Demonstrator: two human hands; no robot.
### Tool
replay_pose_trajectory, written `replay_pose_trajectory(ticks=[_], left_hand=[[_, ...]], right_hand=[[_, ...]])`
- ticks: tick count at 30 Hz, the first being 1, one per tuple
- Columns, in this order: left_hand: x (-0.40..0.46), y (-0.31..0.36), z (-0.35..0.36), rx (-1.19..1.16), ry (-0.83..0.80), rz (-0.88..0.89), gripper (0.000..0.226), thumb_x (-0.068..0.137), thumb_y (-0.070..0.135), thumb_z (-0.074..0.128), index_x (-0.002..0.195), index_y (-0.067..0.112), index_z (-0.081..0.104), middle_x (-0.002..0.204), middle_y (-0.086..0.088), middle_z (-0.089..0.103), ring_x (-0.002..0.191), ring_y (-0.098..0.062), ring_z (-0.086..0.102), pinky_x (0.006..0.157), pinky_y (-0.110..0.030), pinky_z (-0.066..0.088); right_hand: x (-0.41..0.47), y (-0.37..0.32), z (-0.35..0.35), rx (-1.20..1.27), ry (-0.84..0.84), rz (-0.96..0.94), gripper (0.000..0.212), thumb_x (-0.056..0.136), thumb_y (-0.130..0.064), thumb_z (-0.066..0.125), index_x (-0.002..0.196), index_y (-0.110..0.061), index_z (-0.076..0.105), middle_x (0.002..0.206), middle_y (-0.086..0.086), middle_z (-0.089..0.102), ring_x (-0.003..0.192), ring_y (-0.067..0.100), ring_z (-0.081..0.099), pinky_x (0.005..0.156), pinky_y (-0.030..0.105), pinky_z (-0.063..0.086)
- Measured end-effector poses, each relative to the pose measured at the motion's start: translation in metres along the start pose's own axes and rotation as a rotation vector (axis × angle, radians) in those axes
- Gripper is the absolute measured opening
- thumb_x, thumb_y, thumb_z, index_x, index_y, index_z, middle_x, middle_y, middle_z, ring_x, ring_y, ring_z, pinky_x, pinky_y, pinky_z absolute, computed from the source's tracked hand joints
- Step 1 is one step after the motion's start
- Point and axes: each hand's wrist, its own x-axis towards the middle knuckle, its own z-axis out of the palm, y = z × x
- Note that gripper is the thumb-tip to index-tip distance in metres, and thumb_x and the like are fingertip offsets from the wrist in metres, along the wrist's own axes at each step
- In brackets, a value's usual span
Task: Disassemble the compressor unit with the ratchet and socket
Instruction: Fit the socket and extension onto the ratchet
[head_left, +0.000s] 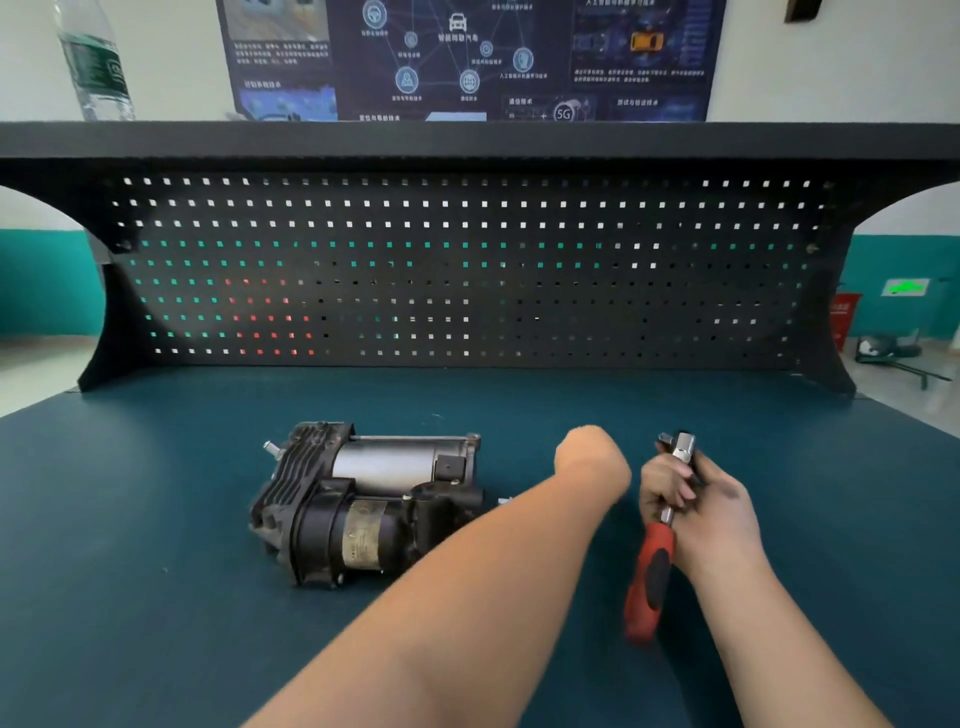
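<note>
Nothing looked undone yet: the compressor (363, 506) lay whole at nine o'clock of the hands, the right hand (696, 499) gripped the ratchet (655, 551), and the left hand (592, 457) was fisted, seemingly empty.

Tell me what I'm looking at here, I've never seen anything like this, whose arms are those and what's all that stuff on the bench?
This is one picture from a camera worn on a person's head, looking forward and down, so the two bare arms are the wearer's own. No robot is involved. On the dark blue-green workbench lies a compressor unit, a grimy black and silver motor assembly. The right hand holds a ratchet by its metal shaft, above the red and black handle. The left hand is beside it; its fingers are hidden. Behind stand a black pegboard and a wall poster, with a water bottle on the shelf.
</note>
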Motion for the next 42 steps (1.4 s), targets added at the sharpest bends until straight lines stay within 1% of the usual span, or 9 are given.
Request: replay_pose_trajectory(ticks=[5, 12, 15, 20, 25, 28, 31, 36, 42], left_hand=[[0.002, -0.009, 0.016, 0.046, -0.036, -0.013, 0.025, 0.085, 0.0, 0.054, 0.109, 0.0, 0.063, 0.12, -0.014, 0.061, 0.11, -0.029, 0.059, 0.082, -0.034, 0.051], [0.0, -0.014, 0.005, 0.36, -0.067, 0.036, 0.029, 0.087, 0.011, 0.057, 0.115, 0.007, 0.059, 0.125, -0.01, 0.056, 0.114, -0.028, 0.054, 0.078, -0.031, 0.045], [-0.007, -0.02, -0.003, 0.386, -0.098, -0.166, 0.046, 0.09, 0.02, 0.049, 0.134, 0.009, 0.042, 0.135, -0.015, 0.037, 0.121, -0.032, 0.039, 0.091, -0.04, 0.043], [-0.029, -0.031, -0.017, 0.416, -0.33, -0.123, 0.03, 0.092, 0.007, 0.045, 0.118, -0.002, 0.058, 0.085, -0.01, 0.051, 0.093, -0.03, 0.054, 0.086, -0.037, 0.047], [-0.029, -0.03, -0.05, -0.237, -0.174, -0.21, 0.028, 0.09, 0.002, 0.047, 0.063, 0.007, 0.046, 0.065, -0.003, 0.042, 0.078, -0.024, 0.053, 0.072, -0.026, 0.049], [-0.027, -0.038, -0.06, -1.042, -0.236, -0.287, 0.027, 0.095, 0.002, 0.047, 0.068, 0.006, 0.045, 0.063, -0.006, 0.053, 0.061, -0.016, 0.05, 0.052, -0.022, 0.048], [-0.035, -0.045, -0.059, -1.516, -0.34, -0.411, 0.019, 0.096, 0.0, 0.046, 0.077, -0.003, 0.05, 0.072, -0.014, 0.056, 0.067, -0.019, 0.053, 0.061, -0.027, 0.047], [-0.041, -0.047, -0.065, -1.737, -0.29, -0.422, 0.008, 0.092, -0.005, 0.052, 0.084, -0.006, 0.053, 0.083, -0.019, 0.056, 0.074, -0.023, 0.056, 0.08, -0.036, 0.05], [-0.05, -0.04, -0.071, -1.734, -0.29, -0.367, 0.003, 0.091, -0.005, 0.054, 0.088, -0.006, 0.053, 0.082, -0.018, 0.057, 0.073, -0.021, 0.058, 0.077, -0.034, 0.054]], right_hand=[[0.0, 0.003, 0.003, -0.107, -0.038, 0.026, 0.014, 0.083, -0.017, 0.047, 0.072, -0.009, 0.049, 0.051, -0.005, 0.032, 0.034, 0.005, 0.026, 0.034, 0.014, 0.02], [0.007, -0.001, -0.008, -0.094, 0.095, 0.031, 0.029, 0.097, -0.02, 0.038, 0.072, -0.008, 0.047, 0.047, -0.002, 0.033, 0.031, 0.007, 0.026, 0.033, 0.015, 0.02], [0.014, 0.002, -0.016, -0.115, 0.204, 0.055, 0.032, 0.099, -0.02, 0.035, 0.07, -0.008, 0.045, 0.044, 0.0, 0.035, 0.028, 0.008, 0.027, 0.03, 0.013, 0.022], [0.016, 0.008, -0.015, -0.2, 0.241, 0.106, 0.03, 0.097, -0.023, 0.039, 0.071, -0.009, 0.043, 0.045, 0.0, 0.036, 0.027, 0.008, 0.027, 0.029, 0.013, 0.022], [0.003, 0.02, -0.002, -0.305, 0.081, 0.187, 0.028, 0.093, -0.026, 0.047, 0.072, -0.008, 0.053, 0.049, -0.001, 0.034, 0.029, 0.009, 0.027, 0.029, 0.014, 0.021], [-0.005, 0.031, 0.006, -0.38, -0.03, 0.234, 0.035, 0.088, -0.027, 0.051, 0.061, -0.006, 0.06, 0.049, -0.001, 0.032, 0.03, 0.009, 0.026, 0.029, 0.016, 0.02], [-0.01, 0.038, 0.013, -0.423, -0.083, 0.225, 0.029, 0.086, -0.027, 0.052, 0.064, -0.01, 0.058, 0.05, -0.001, 0.031, 0.03, 0.008, 0.024, 0.029, 0.017, 0.019], [-0.014, 0.038, 0.015, -0.427, -0.08, 0.181, 0.031, 0.091, -0.027, 0.048, 0.065, -0.011, 0.055, 0.049, -0.002, 0.03, 0.03, 0.007, 0.023, 0.029, 0.017, 0.019], [-0.018, 0.035, 0.019, -0.427, -0.114, 0.188, 0.04, 0.094, -0.028, 0.046, 0.06, -0.011, 0.056, 0.05, -0.002, 0.03, 0.031, 0.007, 0.023, 0.031, 0.017, 0.018]])
